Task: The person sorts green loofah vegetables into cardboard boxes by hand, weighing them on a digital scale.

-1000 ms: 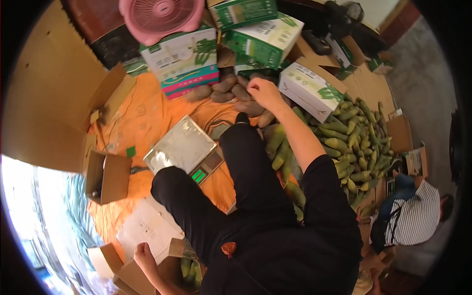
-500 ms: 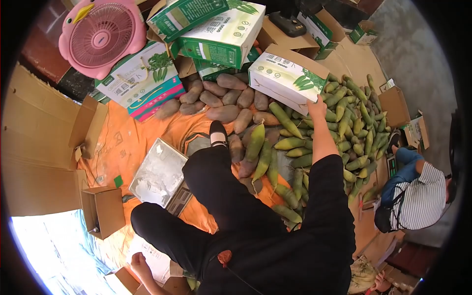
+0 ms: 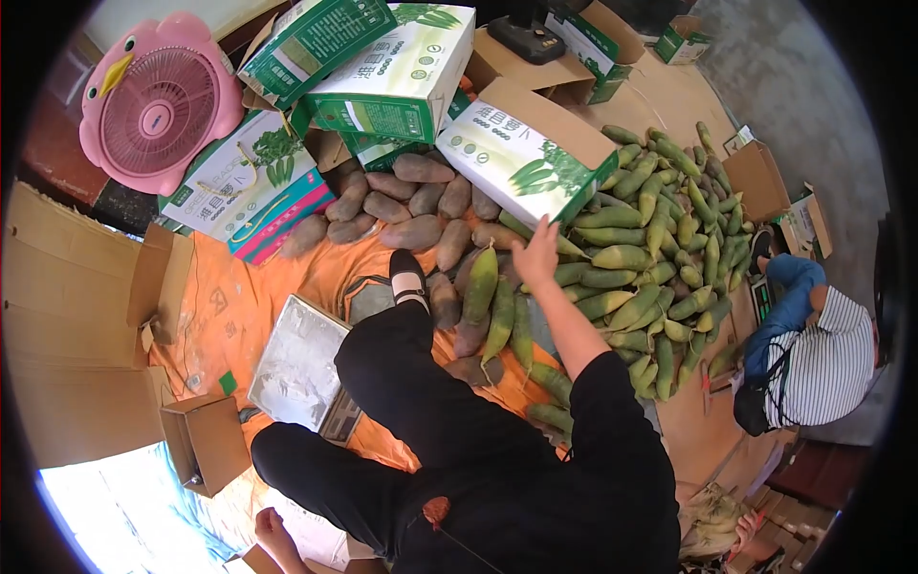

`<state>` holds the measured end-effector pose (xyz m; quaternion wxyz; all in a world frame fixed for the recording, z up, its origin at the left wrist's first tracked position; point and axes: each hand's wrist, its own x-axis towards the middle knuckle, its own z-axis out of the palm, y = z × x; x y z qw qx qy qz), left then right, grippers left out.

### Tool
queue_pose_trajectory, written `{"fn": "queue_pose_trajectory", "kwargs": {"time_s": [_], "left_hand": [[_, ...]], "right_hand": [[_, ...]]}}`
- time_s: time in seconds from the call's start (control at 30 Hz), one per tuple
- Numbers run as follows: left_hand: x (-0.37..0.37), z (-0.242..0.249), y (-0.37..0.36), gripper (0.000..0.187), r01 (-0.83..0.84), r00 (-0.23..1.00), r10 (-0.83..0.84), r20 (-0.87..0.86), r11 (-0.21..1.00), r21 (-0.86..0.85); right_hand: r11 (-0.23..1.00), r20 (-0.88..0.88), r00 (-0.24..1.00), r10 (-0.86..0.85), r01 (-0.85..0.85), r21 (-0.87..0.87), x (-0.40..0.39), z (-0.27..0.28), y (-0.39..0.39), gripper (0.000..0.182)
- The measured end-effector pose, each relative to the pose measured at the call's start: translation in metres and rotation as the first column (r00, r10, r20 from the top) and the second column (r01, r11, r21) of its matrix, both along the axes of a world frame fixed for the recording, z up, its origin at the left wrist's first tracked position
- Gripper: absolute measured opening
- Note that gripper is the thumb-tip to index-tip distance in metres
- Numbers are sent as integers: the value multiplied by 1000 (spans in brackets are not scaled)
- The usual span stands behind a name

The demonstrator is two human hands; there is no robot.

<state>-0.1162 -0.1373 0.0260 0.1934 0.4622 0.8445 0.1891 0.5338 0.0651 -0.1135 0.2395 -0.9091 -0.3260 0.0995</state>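
The right hand [image 3: 537, 256] reaches out with its fingers spread a little at the near edge of a white-and-green carton [image 3: 521, 158]; the fingertips appear to meet that edge, but whether they grip it I cannot tell. The carton lies tilted, its brown cardboard side turned up and away, between the brownish tubers [image 3: 411, 232] on its left and a broad heap of green radishes [image 3: 669, 258] on its right. A few loose radishes [image 3: 499, 320] lie nearer, just left of the right forearm, close to the black shoe [image 3: 408, 277]. The left hand [image 3: 273, 529] is low at the near left, its fingers curled inward; I cannot tell if they are fully closed or hold something. It is nearest to a pale sheet [image 3: 311, 531]. Beyond it, a small open brown box [image 3: 206, 440] stands at the left, and a flat metal-topped scale [image 3: 298, 364] sits on the orange sheet [image 3: 220, 297] beside the knees. At the far left, a pink fan [image 3: 158, 115] is propped above a printed box [image 3: 225, 187], near more green-and-white boxes [image 3: 387, 81] piled at angles. Well apart at the right is a person in a striped shirt [image 3: 827, 359].
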Motion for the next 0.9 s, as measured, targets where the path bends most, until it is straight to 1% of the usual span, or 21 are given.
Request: {"fn": "queue_pose_trajectory", "kwargs": {"time_s": [0.03, 0.07, 0.1, 0.13, 0.17, 0.2, 0.27, 0.33, 0.37, 0.4, 0.43, 0.47, 0.5, 0.53, 0.57, 0.6, 0.63, 0.67, 0.8, 0.87, 0.9], "left_hand": [[-5, -2, -1, 14, 6, 1000, -6, -2, 1000, -1], [-10, -4, -1, 14, 22, 1000, -22, 7, 1000, 13], [-12, -6, 1, 14, 35, 999, -36, 18, 999, 29], [-9, -5, 5, 14, 37, 999, -38, 21, 999, 34], [-5, 0, 8, 14, 42, 999, -43, 17, 998, 41], [-3, 5, 9, 14, 44, 999, -45, 9, 998, 48], [-1, 10, 8, 14, 30, 999, -31, 13, 997, 65], [-6, 14, 1, 13, 18, 1000, -20, 17, 997, 74], [-10, 13, -2, 13, 10, 1000, -10, -4, 998, 68], [-14, 11, -4, 13, 1, 1000, 1, -24, 998, 65], [-19, 9, -7, 13, -1, 1000, 3, -25, 998, 67], [-24, 6, -8, 13, -5, 1000, 6, -19, 997, 71], [-26, 3, -10, 13, -12, 1000, 12, -10, 997, 76], [-22, 3, -9, 13, -21, 1000, 21, -3, 997, 76], [-16, 6, -6, 13, -21, 1000, 22, -14, 998, 57], [-12, 6, -5, 14, -20, 999, 21, -26, 999, 40], [-18, -2, -6, 14, 2, 1000, -3, 8, 998, 58], [-17, -2, -5, 14, -2, 1000, 1, 11, 998, 56], [-7, 3, 9, 15, 35, 999, -35, 3, 998, 51], [-11, 10, 7, 15, 42, 999, -42, -13, 997, 63], [-15, 11, 7, 15, 33, 999, -31, -27, 997, 67]], "right_hand": [[999, -18, 999, 46, -46, 15, -17, 9, -6, 88], [994, -9, 994, 108, -108, -7, -33, 6, -13, 86], [980, -51, 981, 188, -191, -56, -51, 17, -19, 83], [956, -73, 955, 287, -290, -37, -68, 16, -27, 82], [905, -67, 904, 423, -417, 84, -82, 14, -37, 84], [786, -177, 772, 611, -617, 26, -88, 18, -40, 66], [686, -84, 697, 712, -665, 293, -102, 27, -45, 41], [699, 61, 773, 632, -602, 386, -79, 77, -30, 39], [756, 202, 868, 453, -494, 429, -66, 111, -26, 41], [821, 309, 918, 249, -369, 436, -38, 116, -18, 43], [830, 275, 952, 132, -258, 494, -1, 108, -9, 44], [824, 412, 911, 1, -234, 516, 39, 97, -3, 46], [933, 443, 894, -60, -107, 342, 74, 90, -2, 54], [961, 465, 875, -134, 1, 276, 112, 70, -2, 60], [969, 375, 912, -169, 85, 230, 134, 66, -6, 66], [980, 223, 962, -160, 129, 150, 161, 55, -10, 73], [960, 43, 977, -207, 194, 203, 178, 42, -15, 77], [933, -141, 960, -240, 269, 240, 188, 29, -16, 81], [918, -192, 948, -254, 299, 262, 187, -8, -24, 78], [938, -359, 925, -123, 226, 261, 183, -12, -27, 69], [938, -361, 924, -121, 226, 262, 181, -8, -26, 69]]}}
